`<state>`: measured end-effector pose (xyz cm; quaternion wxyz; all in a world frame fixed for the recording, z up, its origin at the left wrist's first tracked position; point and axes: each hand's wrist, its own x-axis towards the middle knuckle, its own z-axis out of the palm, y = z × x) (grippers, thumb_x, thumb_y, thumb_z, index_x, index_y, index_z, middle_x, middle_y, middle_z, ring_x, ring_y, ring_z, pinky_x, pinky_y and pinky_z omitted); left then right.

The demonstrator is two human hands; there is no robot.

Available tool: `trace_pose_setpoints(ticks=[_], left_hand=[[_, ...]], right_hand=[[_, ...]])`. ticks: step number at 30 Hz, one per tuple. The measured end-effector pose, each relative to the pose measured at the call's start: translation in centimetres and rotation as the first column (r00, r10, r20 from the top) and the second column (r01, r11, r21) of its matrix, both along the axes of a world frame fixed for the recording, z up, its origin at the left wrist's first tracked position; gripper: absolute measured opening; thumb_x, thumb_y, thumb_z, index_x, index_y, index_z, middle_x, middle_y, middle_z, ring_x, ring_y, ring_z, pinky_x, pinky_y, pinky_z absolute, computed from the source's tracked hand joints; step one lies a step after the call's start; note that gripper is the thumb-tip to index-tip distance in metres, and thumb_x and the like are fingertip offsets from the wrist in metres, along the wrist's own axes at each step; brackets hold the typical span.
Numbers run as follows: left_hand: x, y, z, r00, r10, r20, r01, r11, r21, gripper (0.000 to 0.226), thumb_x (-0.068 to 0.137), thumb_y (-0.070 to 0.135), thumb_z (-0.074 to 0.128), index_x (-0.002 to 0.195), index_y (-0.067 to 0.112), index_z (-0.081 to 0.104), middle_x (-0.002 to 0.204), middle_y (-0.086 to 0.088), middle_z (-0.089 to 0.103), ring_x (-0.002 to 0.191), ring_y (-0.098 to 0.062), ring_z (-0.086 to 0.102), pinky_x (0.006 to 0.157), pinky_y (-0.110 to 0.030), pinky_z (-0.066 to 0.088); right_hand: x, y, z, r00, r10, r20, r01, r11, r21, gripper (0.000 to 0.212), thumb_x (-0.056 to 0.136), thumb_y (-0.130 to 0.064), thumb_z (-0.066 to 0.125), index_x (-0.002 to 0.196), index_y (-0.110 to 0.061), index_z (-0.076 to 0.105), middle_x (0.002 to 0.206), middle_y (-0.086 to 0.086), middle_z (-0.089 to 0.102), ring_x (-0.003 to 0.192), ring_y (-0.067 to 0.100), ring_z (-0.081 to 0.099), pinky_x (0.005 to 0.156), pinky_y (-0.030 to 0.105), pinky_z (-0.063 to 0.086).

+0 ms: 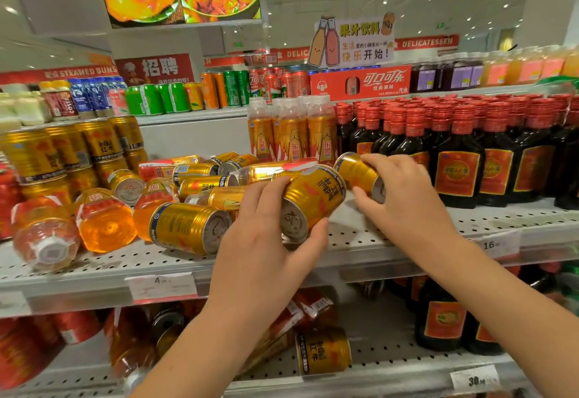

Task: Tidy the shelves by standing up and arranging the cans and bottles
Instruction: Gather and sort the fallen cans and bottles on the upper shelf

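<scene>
Perforated shelf (391, 238) w/ toppled gold cans (191, 228), orange bottles (105, 225), upright dark bottles (457, 159).

Bright overhead store lighting, glare on can tops, soft blur and wide-angle bending at edges

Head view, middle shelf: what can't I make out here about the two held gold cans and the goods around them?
- Can in the left hand: the left gold can hides its fingers; only the thumb shows.
- Right gold can: the right hand covers its near side.
- Price tags: small digits blurred.
- Lower shelf bottles: motion-blurred, cut off by the left edge.
- Fallen cans behind: overlapping, count unclear.
</scene>
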<state>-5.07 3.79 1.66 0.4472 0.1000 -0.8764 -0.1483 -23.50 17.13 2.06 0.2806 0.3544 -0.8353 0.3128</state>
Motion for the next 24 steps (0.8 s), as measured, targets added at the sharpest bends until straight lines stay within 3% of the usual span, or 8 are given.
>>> trace_pose_setpoints(ticks=[6, 9, 15, 19, 21, 24], left_hand=[[2.8, -1.5, 1.1, 0.997, -0.017, -0.077, 0.021, 0.998, 0.055, 0.063, 0.084, 0.065, 0.061, 0.135, 0.031, 0.049, 0.120, 0.018, 0.050, 0.109, 0.007, 0.047, 0.085, 0.001, 0.033], [5.0, -3.3, 1.7, 0.990, -0.005, -0.140, 0.013, 0.999, 0.052, 0.063, 0.084, 0.058, 0.067, 0.136, 0.026, 0.052, 0.122, 0.015, 0.053, 0.110, 0.006, 0.048, 0.091, -0.002, 0.034], [12.3, -10.3, 2.4, 0.971, 0.028, -0.239, -0.007, 0.996, 0.087, 0.058, 0.082, 0.055, 0.068, 0.132, 0.030, 0.052, 0.119, 0.017, 0.052, 0.114, -0.003, 0.054, 0.094, -0.029, 0.049], [19.0, -17.1, 2.4, 0.962, 0.103, -0.253, -0.083, 0.993, 0.086, 0.061, 0.082, 0.054, 0.067, 0.134, 0.026, 0.052, 0.117, 0.015, 0.049, 0.110, -0.003, 0.052, 0.096, -0.015, 0.041], [22.3, -20.7, 2.5, 0.960, 0.150, -0.235, -0.136, 0.988, 0.075, 0.061, 0.082, 0.052, 0.067, 0.134, 0.023, 0.053, 0.118, 0.011, 0.051, 0.109, -0.003, 0.049, 0.095, -0.004, 0.032], [26.4, -25.8, 2.0, 0.957, 0.197, -0.212, -0.183, 0.980, 0.084, 0.060, 0.085, 0.043, 0.076, 0.135, 0.019, 0.053, 0.120, 0.009, 0.051, 0.110, 0.000, 0.045, 0.094, 0.001, 0.027]], right_hand=[[3.8, -0.5, 2.9, 0.985, 0.154, -0.072, -0.167, 0.959, -0.230, 0.051, 0.090, -0.037, 0.068, 0.138, -0.033, 0.052, 0.125, 0.000, 0.049, 0.118, 0.015, 0.044, 0.093, 0.014, 0.032], [7.3, -2.4, 4.4, 0.962, 0.242, -0.130, -0.270, 0.919, -0.288, 0.052, 0.090, -0.035, 0.070, 0.139, -0.033, 0.053, 0.126, -0.002, 0.048, 0.118, 0.011, 0.045, 0.095, 0.010, 0.033], [15.2, -8.6, 4.8, 0.920, 0.360, -0.157, -0.390, 0.882, -0.263, 0.052, 0.090, -0.034, 0.071, 0.139, -0.031, 0.054, 0.128, -0.003, 0.050, 0.122, 0.011, 0.046, 0.100, 0.012, 0.036], [20.6, -14.5, 3.8, 0.912, 0.392, -0.124, -0.411, 0.877, -0.251, 0.052, 0.089, -0.035, 0.071, 0.138, -0.033, 0.055, 0.125, -0.003, 0.051, 0.118, 0.010, 0.047, 0.096, 0.006, 0.032], [23.4, -17.8, 3.2, 0.908, 0.408, -0.100, -0.420, 0.874, -0.244, 0.051, 0.089, -0.038, 0.070, 0.137, -0.036, 0.055, 0.123, -0.005, 0.050, 0.115, 0.009, 0.047, 0.093, 0.008, 0.036], [27.5, -22.8, 2.4, 0.898, 0.435, -0.072, -0.439, 0.869, -0.228, 0.050, 0.088, -0.039, 0.071, 0.136, -0.037, 0.055, 0.120, -0.006, 0.048, 0.115, 0.012, 0.048, 0.097, 0.015, 0.039]])
